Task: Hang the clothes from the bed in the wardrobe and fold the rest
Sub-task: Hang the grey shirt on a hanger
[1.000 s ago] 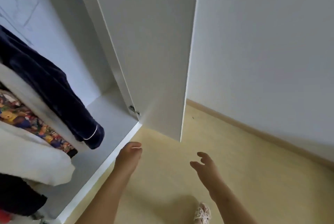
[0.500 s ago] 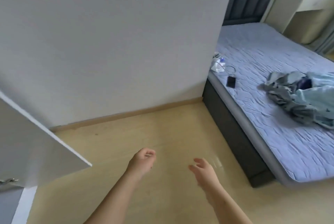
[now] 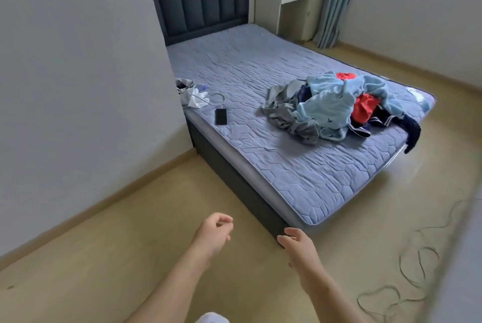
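A lot of the job still looked undone. A pile of clothes [image 3: 339, 108] lay in a heap on the bed [image 3: 273, 166], up at about 1 o'clock in the view. It had light blue, grey, red and dark blue things all mixed up, and nothing in it looked folded. One dark piece hung over the far edge of the bed. The wardrobe was not in view, so I could not tell what was hung inside it.

The left hand [image 3: 212, 231] was near 6 o'clock, low over the floor, with loose curled fingers and nothing in them. The right hand [image 3: 300, 247] was just beside it, fingers apart, and it held nothing too. Both hands were well apart from the pile.

A phone [image 3: 221, 116] and a cable [image 3: 215, 98] lay on the bed at 11 o'clock.
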Action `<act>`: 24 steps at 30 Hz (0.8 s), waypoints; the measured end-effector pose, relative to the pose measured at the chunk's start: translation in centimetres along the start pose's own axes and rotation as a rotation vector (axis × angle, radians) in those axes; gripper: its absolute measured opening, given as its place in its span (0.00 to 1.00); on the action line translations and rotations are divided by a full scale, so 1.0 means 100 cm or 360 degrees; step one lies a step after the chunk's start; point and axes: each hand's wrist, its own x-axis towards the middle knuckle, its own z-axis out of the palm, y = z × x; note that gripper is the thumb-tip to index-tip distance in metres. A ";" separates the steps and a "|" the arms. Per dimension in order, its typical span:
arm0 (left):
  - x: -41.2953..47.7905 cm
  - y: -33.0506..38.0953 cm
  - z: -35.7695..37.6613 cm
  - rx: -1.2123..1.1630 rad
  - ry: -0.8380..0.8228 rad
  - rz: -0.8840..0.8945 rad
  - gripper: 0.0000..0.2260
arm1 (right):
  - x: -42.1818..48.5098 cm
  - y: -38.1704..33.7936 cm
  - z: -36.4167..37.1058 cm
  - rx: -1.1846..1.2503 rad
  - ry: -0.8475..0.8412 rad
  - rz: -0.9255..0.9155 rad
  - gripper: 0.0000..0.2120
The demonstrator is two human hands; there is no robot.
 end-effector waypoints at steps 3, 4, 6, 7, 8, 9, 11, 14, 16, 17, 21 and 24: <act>0.029 0.033 0.034 0.0073 -0.0088 0.0017 0.06 | 0.026 -0.005 -0.031 0.0093 0.0045 0.0043 0.18; 0.040 0.044 0.046 0.0078 -0.0108 0.0019 0.06 | 0.036 -0.007 -0.041 0.0118 0.0074 0.0056 0.18; 0.066 0.066 0.070 0.0051 -0.0162 0.0017 0.06 | 0.061 -0.014 -0.061 0.0157 0.0146 0.0078 0.17; 0.080 0.077 0.082 0.0031 -0.0193 0.0014 0.06 | 0.076 -0.019 -0.070 0.0177 0.0172 0.0078 0.17; 0.096 0.088 0.093 0.0016 -0.0217 0.0012 0.05 | 0.093 -0.025 -0.078 0.0187 0.0184 0.0071 0.17; 0.112 0.101 0.104 0.0011 -0.0230 0.0014 0.05 | 0.110 -0.033 -0.086 0.0183 0.0184 0.0065 0.18; 0.146 0.126 0.122 0.0017 -0.0253 0.0023 0.05 | 0.143 -0.052 -0.102 0.0145 0.0168 0.0057 0.18; 0.196 0.172 0.147 0.0031 -0.0281 0.0009 0.05 | 0.195 -0.087 -0.133 0.0097 0.0175 0.0067 0.19; 0.226 0.203 0.162 0.0044 -0.0276 0.0020 0.06 | 0.227 -0.110 -0.155 0.0080 0.0222 0.0057 0.19; 0.240 0.218 0.170 0.0061 -0.0272 0.0034 0.06 | 0.243 -0.121 -0.166 0.0091 0.0250 0.0057 0.19; 0.285 0.266 0.203 0.0140 -0.0312 0.0053 0.07 | 0.293 -0.148 -0.200 0.0134 0.0231 0.0105 0.18; 0.320 0.291 0.235 0.0194 -0.0323 0.0055 0.06 | 0.333 -0.160 -0.226 0.0138 0.0209 0.0162 0.18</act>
